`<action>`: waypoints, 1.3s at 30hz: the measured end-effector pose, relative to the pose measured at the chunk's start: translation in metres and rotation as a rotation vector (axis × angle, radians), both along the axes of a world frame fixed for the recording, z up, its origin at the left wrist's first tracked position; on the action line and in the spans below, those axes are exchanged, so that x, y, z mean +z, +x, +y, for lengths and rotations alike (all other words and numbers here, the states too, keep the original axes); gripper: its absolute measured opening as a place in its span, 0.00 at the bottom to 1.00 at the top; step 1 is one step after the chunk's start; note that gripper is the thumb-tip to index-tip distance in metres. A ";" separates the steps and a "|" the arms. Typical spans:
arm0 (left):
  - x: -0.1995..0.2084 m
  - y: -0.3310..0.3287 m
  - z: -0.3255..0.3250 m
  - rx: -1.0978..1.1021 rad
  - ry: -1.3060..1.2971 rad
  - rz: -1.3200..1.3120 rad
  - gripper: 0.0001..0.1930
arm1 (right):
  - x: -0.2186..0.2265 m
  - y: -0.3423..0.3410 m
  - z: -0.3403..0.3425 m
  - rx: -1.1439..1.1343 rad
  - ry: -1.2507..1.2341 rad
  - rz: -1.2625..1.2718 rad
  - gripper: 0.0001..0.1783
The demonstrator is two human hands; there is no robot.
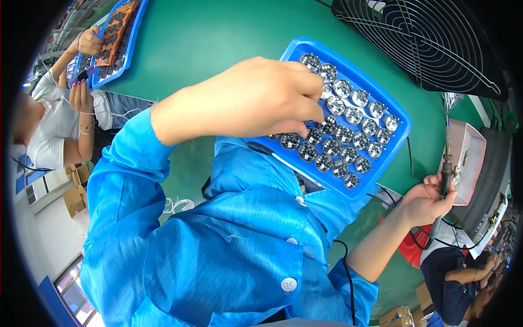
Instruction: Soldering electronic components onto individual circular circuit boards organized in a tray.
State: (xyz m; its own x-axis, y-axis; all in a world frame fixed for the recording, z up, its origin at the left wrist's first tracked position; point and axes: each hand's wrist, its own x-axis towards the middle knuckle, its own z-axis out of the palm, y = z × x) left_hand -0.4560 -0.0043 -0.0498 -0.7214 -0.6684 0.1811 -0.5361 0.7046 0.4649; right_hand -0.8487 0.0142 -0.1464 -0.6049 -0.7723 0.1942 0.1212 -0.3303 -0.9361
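L hand [278, 101]: fingers curled, poised over L part of shallow blue plastic tray [362, 76]; fingertips partly hidden, cannot tell if gripping. Round boards [344, 134]: small, glossy black/silver, set in rows in tray. R hand [425, 204]: wrapped around soldering iron [447, 169], smooth dark handle, slim metal shaft, adj. pink straight-walled box [475, 150]. Fan guard [417, 41]: concentric wire rings, far R of green table [218, 38].

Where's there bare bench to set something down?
Widest patch: the green bench between the upper-left tray and the parts tray, beyond the left hand. A narrower strip lies between the parts tray and the iron. Crowded: right of the iron, by the pink box and fan.
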 end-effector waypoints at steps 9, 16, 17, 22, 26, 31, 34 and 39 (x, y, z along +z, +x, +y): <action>-0.015 -0.009 -0.001 0.088 -0.090 0.014 0.09 | -0.001 -0.001 0.000 0.018 -0.010 0.008 0.27; -0.019 -0.015 -0.009 0.142 -0.210 -0.055 0.08 | 0.000 -0.003 0.001 0.034 0.000 -0.014 0.27; -0.018 -0.016 -0.007 0.168 -0.219 -0.062 0.08 | 0.000 -0.002 0.001 0.035 0.001 -0.037 0.27; -0.016 -0.024 -0.004 -0.018 -0.104 0.038 0.10 | 0.001 0.000 0.000 0.025 -0.004 0.008 0.27; -0.017 -0.027 -0.007 -0.031 -0.116 0.010 0.08 | 0.002 -0.001 0.000 0.026 0.004 -0.061 0.27; -0.017 -0.028 -0.010 0.047 -0.139 0.014 0.06 | 0.000 -0.001 0.001 0.026 -0.014 -0.032 0.26; -0.013 -0.024 -0.009 0.056 -0.132 0.053 0.07 | -0.001 -0.002 0.001 0.031 -0.022 -0.019 0.26; -0.003 -0.008 0.004 0.028 0.011 0.031 0.10 | -0.001 -0.003 0.001 0.028 -0.012 -0.026 0.27</action>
